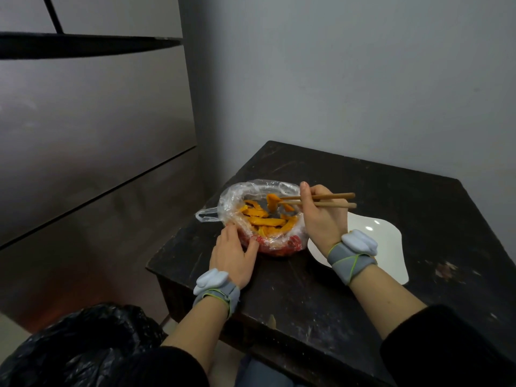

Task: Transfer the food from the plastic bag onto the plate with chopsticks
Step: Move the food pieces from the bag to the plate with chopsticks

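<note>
The right hand is curled around a pair of chopsticks. Their long axis runs left to right and their tips point left over the open plastic bag. An orange slice is pinched between the tips, just above the rest of the food in the bag. The left hand cups the bag's near-left side, thumb against it, apparently steadying it. Something red shows beneath the plastic. The white plate sits just right of the bag on the dark surface, partly hidden by the right wrist. The carry should therefore go rightward and toward the person, and the right hand is the nearer one.
</note>
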`<state>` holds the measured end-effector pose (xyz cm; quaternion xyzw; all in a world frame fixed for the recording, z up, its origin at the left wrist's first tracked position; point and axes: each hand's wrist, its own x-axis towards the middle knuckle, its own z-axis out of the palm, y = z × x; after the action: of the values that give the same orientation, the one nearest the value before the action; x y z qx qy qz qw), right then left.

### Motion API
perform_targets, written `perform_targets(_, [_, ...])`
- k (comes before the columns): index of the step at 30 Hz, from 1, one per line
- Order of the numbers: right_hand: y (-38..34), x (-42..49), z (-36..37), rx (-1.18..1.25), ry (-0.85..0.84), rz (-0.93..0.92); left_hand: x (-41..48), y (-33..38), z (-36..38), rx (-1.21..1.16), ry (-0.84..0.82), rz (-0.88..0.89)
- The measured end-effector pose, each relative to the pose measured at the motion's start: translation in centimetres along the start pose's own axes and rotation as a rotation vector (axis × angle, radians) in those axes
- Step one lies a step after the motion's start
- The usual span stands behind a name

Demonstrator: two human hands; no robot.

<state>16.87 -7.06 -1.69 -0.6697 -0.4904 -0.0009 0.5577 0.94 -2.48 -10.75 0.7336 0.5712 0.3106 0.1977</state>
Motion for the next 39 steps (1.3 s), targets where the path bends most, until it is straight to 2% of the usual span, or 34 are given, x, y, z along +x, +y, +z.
perform_targets(7, [-0.1,0.7,-0.8,0.187,0.070,0.107,0.1,0.0,0.0,0.013,-0.006,0.000])
perform_targets(15, [-1.5,1.8,-4.7,0.450,0.268,0.427,-0.2,0.3,-0.2,0.017,-0.031,0.001])
perform_targets(26, [-0.3,2.7,-12.5,0.564,0.326,0.595,-0.2,0.5,-0.4,0.019,-0.083,-0.018])
perform_targets(35, [2.0,3.5,-17.0,0.446,0.181,0.652,-0.6,0.9,-0.2,0.059,-0.092,-0.027])
perform_targets(39, [1.7,3.9,-17.9,0.341,0.029,0.639,-0.5,1.1,-0.1,0.061,-0.094,-0.031])
